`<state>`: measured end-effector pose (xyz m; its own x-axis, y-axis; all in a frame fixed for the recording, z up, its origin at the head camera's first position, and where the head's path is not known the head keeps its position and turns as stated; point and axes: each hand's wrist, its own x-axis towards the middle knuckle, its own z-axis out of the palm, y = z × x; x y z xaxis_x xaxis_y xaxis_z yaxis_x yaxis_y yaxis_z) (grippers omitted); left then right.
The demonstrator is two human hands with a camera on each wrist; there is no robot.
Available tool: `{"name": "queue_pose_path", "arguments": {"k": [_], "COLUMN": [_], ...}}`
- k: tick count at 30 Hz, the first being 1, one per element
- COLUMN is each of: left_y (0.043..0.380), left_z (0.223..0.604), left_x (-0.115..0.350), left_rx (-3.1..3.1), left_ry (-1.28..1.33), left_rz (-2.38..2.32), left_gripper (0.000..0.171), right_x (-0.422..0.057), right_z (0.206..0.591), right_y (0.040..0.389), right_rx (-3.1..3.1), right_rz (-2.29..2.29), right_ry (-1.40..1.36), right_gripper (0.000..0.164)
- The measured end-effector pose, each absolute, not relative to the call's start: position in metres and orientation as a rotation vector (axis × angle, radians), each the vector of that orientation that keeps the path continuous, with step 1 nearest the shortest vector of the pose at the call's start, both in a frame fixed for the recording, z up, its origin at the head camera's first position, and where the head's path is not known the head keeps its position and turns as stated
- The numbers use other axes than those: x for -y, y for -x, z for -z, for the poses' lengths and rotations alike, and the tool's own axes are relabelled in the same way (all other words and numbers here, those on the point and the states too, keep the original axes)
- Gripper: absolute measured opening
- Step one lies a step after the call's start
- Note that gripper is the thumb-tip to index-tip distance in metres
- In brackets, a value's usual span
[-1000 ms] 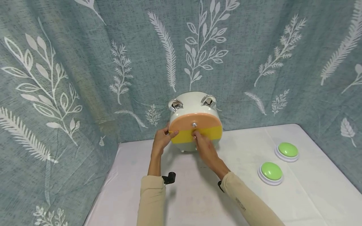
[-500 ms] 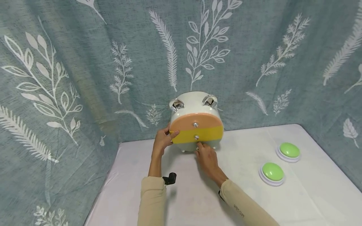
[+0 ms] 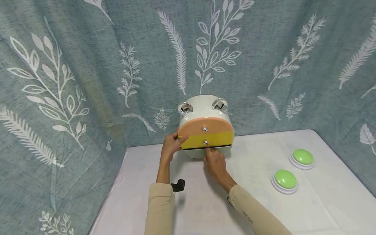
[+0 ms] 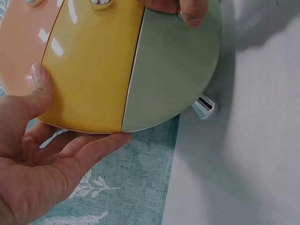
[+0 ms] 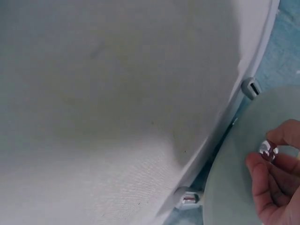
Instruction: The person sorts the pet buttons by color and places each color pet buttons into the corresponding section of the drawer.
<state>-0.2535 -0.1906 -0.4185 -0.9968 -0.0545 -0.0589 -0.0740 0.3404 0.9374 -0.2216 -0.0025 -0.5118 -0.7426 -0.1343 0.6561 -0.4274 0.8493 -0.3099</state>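
A small rounded drawer cabinet (image 3: 201, 107) stands against the curtain, its front banded into an orange drawer (image 3: 217, 124), a yellow drawer (image 3: 191, 141) and a pale green bottom drawer (image 4: 173, 70). My left hand (image 3: 170, 147) grips the cabinet's left side, thumb on the front and fingers along the side wall. With thumb and fingers, my right hand (image 3: 215, 164) pinches the silver knob (image 5: 268, 150) of the green drawer. A thin dark gap shows along the top of that drawer, which is pulled slightly out.
Two green dome buttons (image 3: 302, 157) on white bases sit on the right of the white table (image 3: 199, 205). Two silver loops (image 3: 185, 108) stick up from the cabinet top, and short silver feet (image 5: 190, 198) hold it up. The patterned curtain (image 3: 141, 81) closes in the back and sides.
My right hand has moved down from the yellow drawer's knob to the green drawer's knob. The green drawer has come out a little, baring a dark gap. My left hand stays in place.
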Motion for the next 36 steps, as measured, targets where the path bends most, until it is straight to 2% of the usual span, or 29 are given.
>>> {"name": "queue_pose_path", "arguments": {"k": [18,27,36], "left_y": [0.255,0.254,0.253], "left_z": [0.419,0.421,0.422], "left_x": [0.192,0.192,0.190], "left_rx": [-2.494,-2.560,-2.577], "left_ry": [0.171,0.175,0.200], "left_rz": [-1.814,-1.802,-1.806], "left_gripper": [0.075,0.073,0.072], "right_x": [-0.001,0.002,-0.010], "right_z": [0.510,0.505,0.487], "right_y": [0.175,0.160,0.141], "right_rx": [2.449,2.393,2.537], "right_rz": [-0.524,-0.475,-0.510], "right_ry": [-0.402,-0.418,-0.415], "right_gripper": [0.022,0.032,0.027]}}
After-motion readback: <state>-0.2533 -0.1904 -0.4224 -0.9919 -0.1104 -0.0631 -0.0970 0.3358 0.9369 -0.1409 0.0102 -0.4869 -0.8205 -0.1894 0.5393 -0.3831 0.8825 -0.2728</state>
